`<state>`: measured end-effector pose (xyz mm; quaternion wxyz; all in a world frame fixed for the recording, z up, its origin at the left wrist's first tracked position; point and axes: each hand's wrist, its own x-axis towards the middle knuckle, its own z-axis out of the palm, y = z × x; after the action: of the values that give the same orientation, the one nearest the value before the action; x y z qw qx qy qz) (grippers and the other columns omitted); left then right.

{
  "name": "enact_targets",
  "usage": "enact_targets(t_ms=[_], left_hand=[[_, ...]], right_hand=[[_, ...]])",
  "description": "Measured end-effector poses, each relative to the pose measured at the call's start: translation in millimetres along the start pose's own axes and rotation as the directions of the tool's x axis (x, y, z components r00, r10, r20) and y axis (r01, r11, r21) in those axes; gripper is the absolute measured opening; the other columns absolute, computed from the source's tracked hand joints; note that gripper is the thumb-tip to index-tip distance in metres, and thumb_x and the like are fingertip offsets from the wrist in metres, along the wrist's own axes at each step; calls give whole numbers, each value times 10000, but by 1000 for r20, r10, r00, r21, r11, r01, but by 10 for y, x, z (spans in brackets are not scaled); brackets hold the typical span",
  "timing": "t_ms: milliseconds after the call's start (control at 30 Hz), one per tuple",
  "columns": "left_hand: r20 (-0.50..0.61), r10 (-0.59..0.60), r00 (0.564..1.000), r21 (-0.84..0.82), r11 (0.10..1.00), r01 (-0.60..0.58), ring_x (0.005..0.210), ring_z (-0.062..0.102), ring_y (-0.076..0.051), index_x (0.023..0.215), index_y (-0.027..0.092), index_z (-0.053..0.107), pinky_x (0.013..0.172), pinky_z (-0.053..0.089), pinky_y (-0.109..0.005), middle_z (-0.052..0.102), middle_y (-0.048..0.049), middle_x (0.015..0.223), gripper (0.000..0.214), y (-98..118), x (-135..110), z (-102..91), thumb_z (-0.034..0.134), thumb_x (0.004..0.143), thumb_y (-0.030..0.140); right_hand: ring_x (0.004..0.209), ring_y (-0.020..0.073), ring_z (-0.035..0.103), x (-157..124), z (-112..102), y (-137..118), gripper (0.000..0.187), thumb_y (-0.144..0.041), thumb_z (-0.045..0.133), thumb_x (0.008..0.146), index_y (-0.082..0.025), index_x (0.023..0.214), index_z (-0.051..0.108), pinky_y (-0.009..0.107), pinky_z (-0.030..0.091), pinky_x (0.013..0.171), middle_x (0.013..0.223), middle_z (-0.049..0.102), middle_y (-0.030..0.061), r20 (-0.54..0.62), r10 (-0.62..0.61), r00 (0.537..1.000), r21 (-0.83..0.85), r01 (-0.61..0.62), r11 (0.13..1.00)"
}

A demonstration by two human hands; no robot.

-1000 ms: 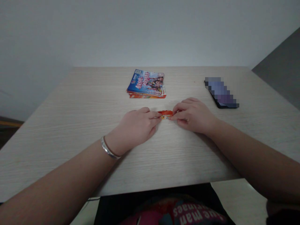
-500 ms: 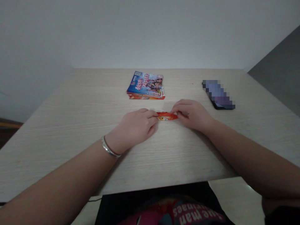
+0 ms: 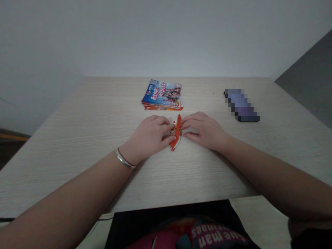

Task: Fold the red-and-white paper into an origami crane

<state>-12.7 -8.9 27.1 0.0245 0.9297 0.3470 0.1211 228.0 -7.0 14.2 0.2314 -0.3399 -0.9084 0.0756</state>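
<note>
A small folded paper (image 3: 176, 133), orange-red with white edges and printed patches, stands near the middle of the table with its long side pointing away from me. My left hand (image 3: 153, 135), a silver bangle at its wrist, grips the paper from the left, thumb at the near part and fingers farther up. From the right, my right hand (image 3: 203, 129) reaches to the paper's other side. Its fingertips are at or very near the edge, with thumb and fingers apart. Part of the paper is covered by my left fingers.
Beyond my hands lies a stack of printed leaflets (image 3: 163, 93), a blue one on top. A phone with a blurred screen (image 3: 241, 105) rests on the right of the pale wooden table (image 3: 77, 138). A wall (image 3: 168, 38) rises behind the table.
The folded paper has turned from lying left to right to pointing away from me. My right hand has let go of its right end and now has its fingers spread beside it.
</note>
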Motion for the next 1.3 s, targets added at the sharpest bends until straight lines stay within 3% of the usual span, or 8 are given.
enact_targets(t_ms=[133, 267, 433, 733, 1067, 1300], left_hand=[[-11, 57, 998, -25, 998, -57, 1054, 620, -251, 1152, 167, 713, 969, 499, -436, 694, -92, 1166, 284, -41, -5, 81, 551, 968, 310], [-76, 61, 995, -64, 996, -66, 1011, 639, -224, 1103, 179, 729, 945, 510, -408, 720, -70, 1121, 225, -75, -14, 168, 569, 963, 253], [-93, 110, 990, -78, 990, -118, 992, 639, -221, 1069, 167, 742, 933, 513, -400, 729, -67, 1088, 208, -85, -23, 206, 575, 961, 228], [-4, 83, 997, -58, 995, -83, 986, 634, -224, 1088, 156, 721, 908, 510, -389, 709, -91, 1074, 264, -16, -7, 127, 564, 977, 337], [-58, 70, 996, -107, 991, -76, 949, 633, -225, 1033, 132, 720, 882, 517, -385, 716, -91, 1039, 246, 21, 35, 101, 548, 965, 294], [-78, 36, 996, -192, 980, -50, 980, 619, -223, 1069, 127, 697, 915, 509, -393, 715, -92, 1052, 204, 40, 46, 106, 603, 921, 233]], right_hand=[[1056, 237, 637, 9, 51, 75, 263, -269, 669, 884, -187, 1132, 698, 401, 457, 972, 1124, 736, 79, -2, -9, 1000, -43, 9, 999], [898, 217, 625, 40, 126, 69, 189, -318, 616, 928, -198, 935, 763, 372, 471, 858, 926, 746, 71, 27, -88, 996, -112, 91, 990], [829, 199, 613, 48, 176, -14, 217, -331, 612, 933, -206, 852, 771, 344, 449, 792, 854, 736, 51, 27, -71, 997, -123, 74, 990], [812, 184, 651, 33, 108, 27, 102, -288, 671, 880, -219, 883, 746, 325, 449, 790, 839, 747, 20, 30, 4, 1000, -9, -4, 1000], [831, 193, 651, 4, 13, -50, 242, -334, 559, 963, -210, 867, 743, 359, 424, 823, 898, 767, 25, 36, -114, 993, -278, 119, 953], [924, 221, 636, 17, -16, -44, 195, -324, 619, 907, -184, 882, 753, 354, 466, 827, 1034, 747, 70, -8, -103, 995, -220, 99, 971]])
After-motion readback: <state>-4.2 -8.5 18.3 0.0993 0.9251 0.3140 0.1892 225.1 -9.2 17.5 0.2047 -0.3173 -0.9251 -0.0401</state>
